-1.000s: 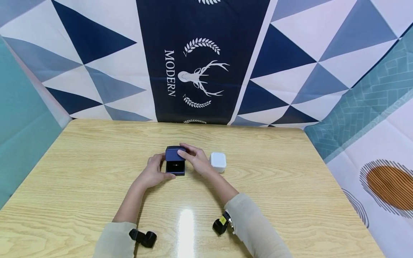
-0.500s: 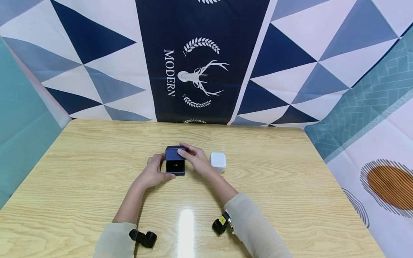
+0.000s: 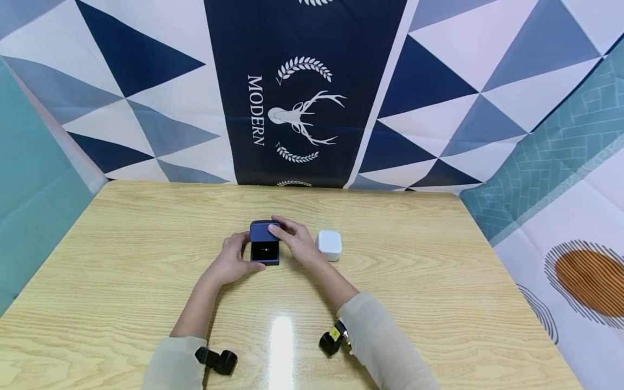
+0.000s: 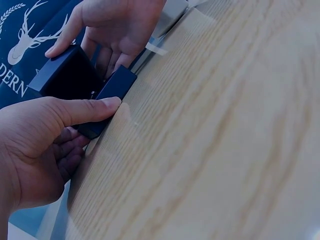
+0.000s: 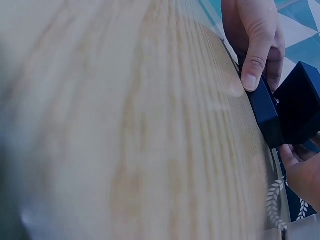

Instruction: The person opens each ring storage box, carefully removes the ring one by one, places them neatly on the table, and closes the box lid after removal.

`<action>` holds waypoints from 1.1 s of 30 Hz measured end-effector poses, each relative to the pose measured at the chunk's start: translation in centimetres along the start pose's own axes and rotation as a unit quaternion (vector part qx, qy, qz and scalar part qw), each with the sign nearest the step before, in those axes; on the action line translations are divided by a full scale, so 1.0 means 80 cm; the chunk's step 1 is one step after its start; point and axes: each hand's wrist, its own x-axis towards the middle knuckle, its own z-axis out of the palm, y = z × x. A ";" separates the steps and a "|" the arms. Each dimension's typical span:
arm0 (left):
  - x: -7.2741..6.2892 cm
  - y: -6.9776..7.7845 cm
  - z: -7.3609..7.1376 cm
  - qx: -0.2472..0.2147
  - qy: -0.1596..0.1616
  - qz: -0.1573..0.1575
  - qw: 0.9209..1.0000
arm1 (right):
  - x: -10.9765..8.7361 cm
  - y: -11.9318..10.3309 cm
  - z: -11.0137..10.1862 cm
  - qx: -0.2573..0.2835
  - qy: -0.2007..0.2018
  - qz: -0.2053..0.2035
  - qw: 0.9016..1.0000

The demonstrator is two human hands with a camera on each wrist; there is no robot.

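Note:
A navy ring box stands open on the table, its base (image 3: 265, 262) towards me and its lid (image 3: 260, 233) raised behind. A ring (image 3: 265, 249) with a small stone sits in the black lining. My left hand (image 3: 231, 262) grips the base from the left; its thumb presses the front wall in the left wrist view. From the right, my right hand (image 3: 298, 242) pinches the lid, thumb on the inner face's upper right corner and fingers behind. The right wrist view shows the lid (image 5: 302, 107) upright and the left thumb on the base (image 5: 266, 117).
A white rounded cube-shaped box (image 3: 329, 244) stands just right of my right hand, close to the forearm. The wooden table (image 3: 419, 271) ends at a patterned backdrop (image 3: 297, 108) at the back. Black wrist cameras hang at both sleeves.

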 end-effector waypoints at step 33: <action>0.000 0.001 0.000 0.000 0.001 0.003 1.000 | 0.004 -0.003 0.004 0.006 0.022 0.025 0.999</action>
